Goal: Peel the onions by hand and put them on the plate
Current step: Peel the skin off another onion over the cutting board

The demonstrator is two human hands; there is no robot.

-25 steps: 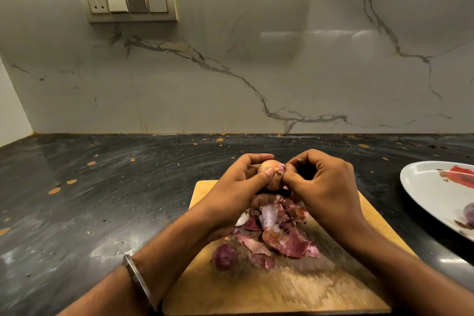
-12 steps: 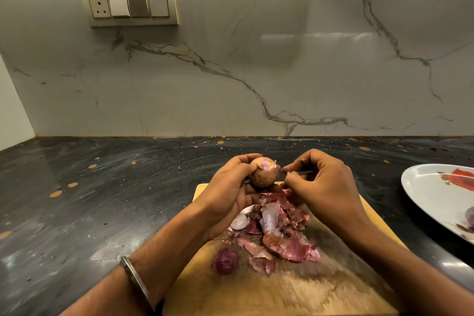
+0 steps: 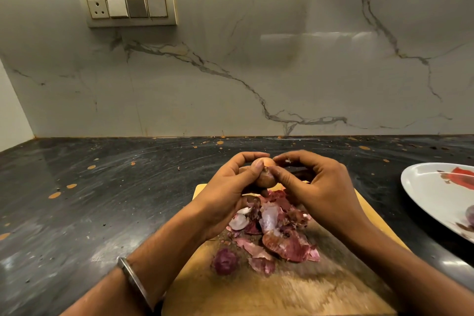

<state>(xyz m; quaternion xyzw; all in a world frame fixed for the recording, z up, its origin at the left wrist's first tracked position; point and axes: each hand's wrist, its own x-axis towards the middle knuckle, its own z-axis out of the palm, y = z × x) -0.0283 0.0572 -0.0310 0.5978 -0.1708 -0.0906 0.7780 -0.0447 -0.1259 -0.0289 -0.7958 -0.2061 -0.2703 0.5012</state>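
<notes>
1. Head view shows the onion held up between both hands, above the far end of the wooden cutting board.
2. Left hand curls round the onion from the left side, thumb lying across its near face and fingers arched over the top.
3. Right hand meets it from the right, thumb tip and forefinger pinching at the onion's upper right edge; the other fingers are curled behind.
4. Directly below the hands, a heap of purple-pink onion skins lies on the board, with a small dark purple piece nearer the left forearm.
5. Well to the right of the right hand, a white plate sits on the dark counter, cut off by the frame edge; a purple onion shows partly at that edge.
6. A metal bangle circles the left wrist.
7. Beyond the hands rises a marble-patterned wall with a switch panel up to the left.
</notes>
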